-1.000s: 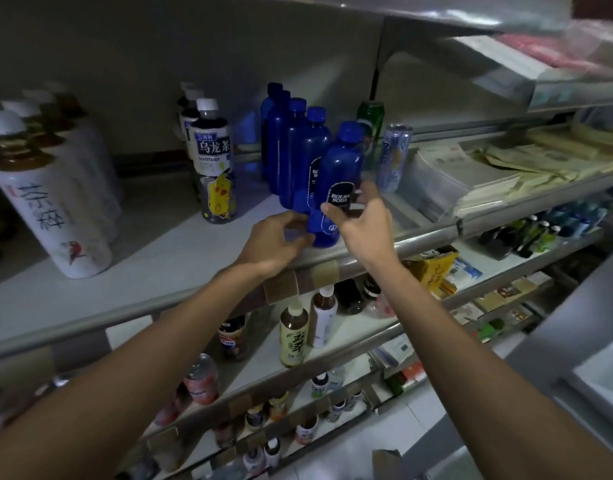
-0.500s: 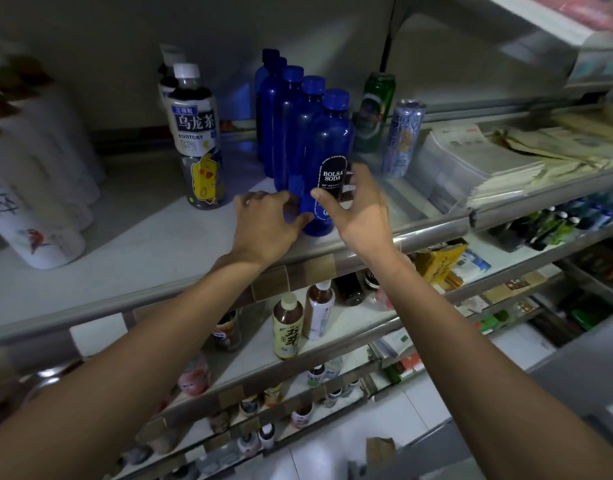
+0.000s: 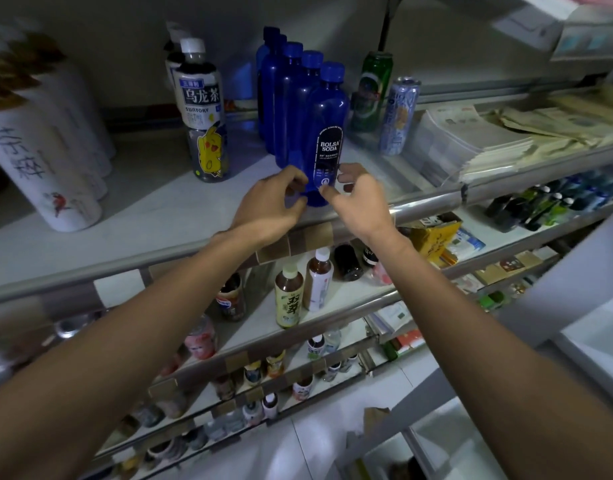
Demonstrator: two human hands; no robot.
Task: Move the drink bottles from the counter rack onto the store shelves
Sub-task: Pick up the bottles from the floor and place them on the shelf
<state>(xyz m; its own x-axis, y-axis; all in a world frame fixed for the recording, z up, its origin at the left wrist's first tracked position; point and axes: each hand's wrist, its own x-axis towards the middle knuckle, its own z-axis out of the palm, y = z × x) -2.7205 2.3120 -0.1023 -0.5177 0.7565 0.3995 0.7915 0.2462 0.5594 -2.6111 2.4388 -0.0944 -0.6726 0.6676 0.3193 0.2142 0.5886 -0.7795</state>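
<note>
A blue Bolsa Soda bottle [image 3: 327, 133] stands upright near the front edge of the top shelf [image 3: 152, 216]. It is at the head of a row of matching blue bottles [image 3: 291, 98] that runs back toward the wall, each close behind the next. Both hands are at its base. The left hand [image 3: 268, 207] curls its fingers and thumb round the bottle's lower left side. The right hand [image 3: 358, 199] holds the lower right side, with its thumb on the foot of the dark label and its fingers curled at the far side. Left of the row stands a Suntory oolong tea bottle [image 3: 203, 109] with a yellow cartoon figure on its lower half and more bottles behind it. Farther left is a group of tall white-labelled tea bottles [image 3: 45, 168]. Just right of the row stand a green can [image 3: 372, 91] and a pale blue can [image 3: 398, 116], and beyond them lie stacks of paper [image 3: 471, 140]. On the lower shelf [image 3: 353, 296] a yellow-labelled tea bottle [image 3: 289, 296] and a white-labelled bottle [image 3: 319, 282] stand side by side under the hands.
</note>
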